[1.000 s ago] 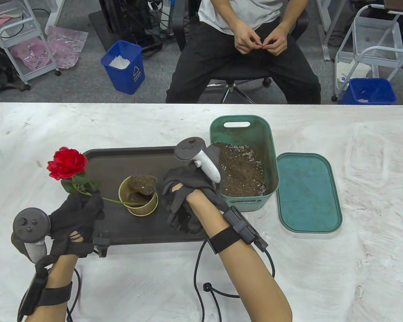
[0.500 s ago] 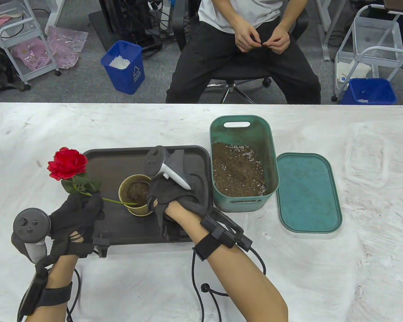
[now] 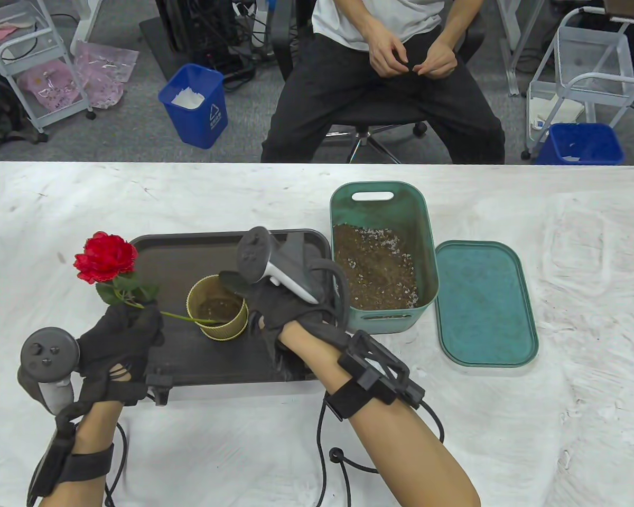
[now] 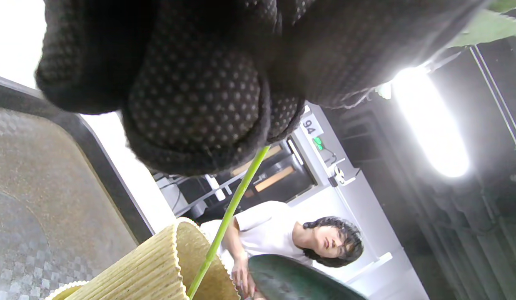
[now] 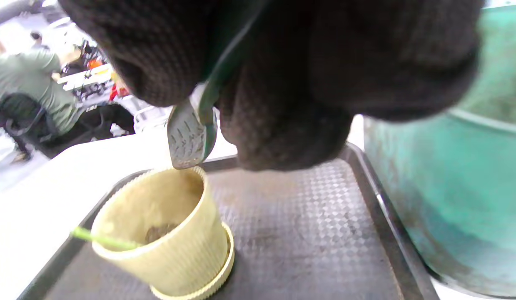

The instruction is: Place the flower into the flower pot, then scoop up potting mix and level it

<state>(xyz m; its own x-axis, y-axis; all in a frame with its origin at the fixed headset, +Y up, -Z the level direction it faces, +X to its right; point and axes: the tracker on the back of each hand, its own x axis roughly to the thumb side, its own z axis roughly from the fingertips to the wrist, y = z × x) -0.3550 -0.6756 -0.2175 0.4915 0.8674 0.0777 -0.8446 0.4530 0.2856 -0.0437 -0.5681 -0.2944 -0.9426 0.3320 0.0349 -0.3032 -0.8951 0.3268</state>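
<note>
A red flower (image 3: 105, 259) leans out to the left, its green stem (image 3: 177, 317) running into the yellow ribbed pot (image 3: 217, 327) on the dark tray (image 3: 190, 364). My left hand (image 3: 132, 322) grips the stem just left of the pot; the left wrist view shows the stem (image 4: 228, 212) coming out of the fist and crossing the pot rim (image 4: 158, 266). My right hand (image 3: 267, 303) holds a small green scoop (image 5: 191, 133), its empty blade hanging just above the pot (image 5: 166, 233). Some brown mix lies at the bottom of the pot.
A green bin (image 3: 383, 193) half full of potting mix (image 3: 375, 264) stands right of the tray, its lid (image 3: 483, 303) flat on the table beside it. A person (image 3: 385, 79) sits across the table. A black cable (image 3: 338, 457) trails near my right forearm.
One second ago the scoop held a heap of mix over the pot. It tipped its load in, and my right hand has since drawn back slightly right. The left hand has stayed still.
</note>
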